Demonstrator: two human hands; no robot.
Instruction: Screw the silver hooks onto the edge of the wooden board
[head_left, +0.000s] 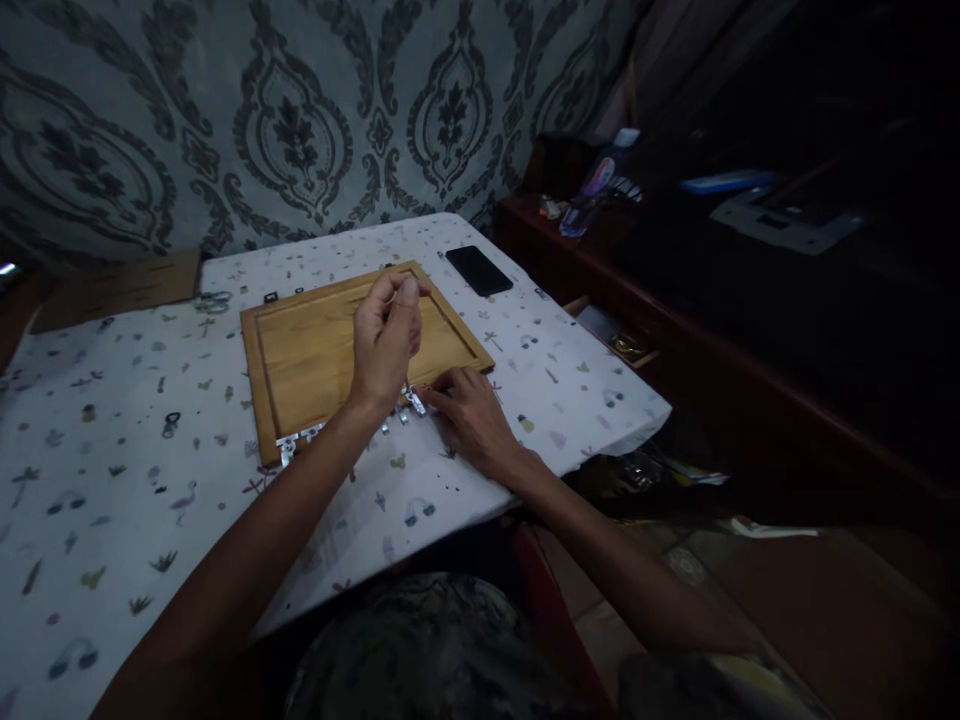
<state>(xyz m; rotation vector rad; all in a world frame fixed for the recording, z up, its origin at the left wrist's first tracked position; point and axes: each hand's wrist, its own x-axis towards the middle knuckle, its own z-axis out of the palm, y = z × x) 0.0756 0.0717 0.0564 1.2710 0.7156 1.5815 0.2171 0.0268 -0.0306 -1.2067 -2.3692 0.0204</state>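
Observation:
A wooden panel (311, 355) with a raised frame lies flat on the table, with metal hinges along its near edge. My left hand (388, 335) is closed above that edge, round what looks like a screwdriver. Only a thin dark shaft (408, 381) shows below the fist, pointing down at a hinge (415, 401); the handle is hidden by the fingers. My right hand (478, 420) rests by the panel's near right corner, its thumb and fingertips pinching at that same hinge. Another hinge (287, 448) sits at the near left corner, partly off the edge.
A patterned white cloth covers the table (225, 520). Behind the panel lie a black phone (478, 271), scissors (213, 301) and cardboard (124, 288). At right stand a dark cabinet with a plastic bottle (592, 190) and an open drawer (619, 335). A patterned wall borders the back.

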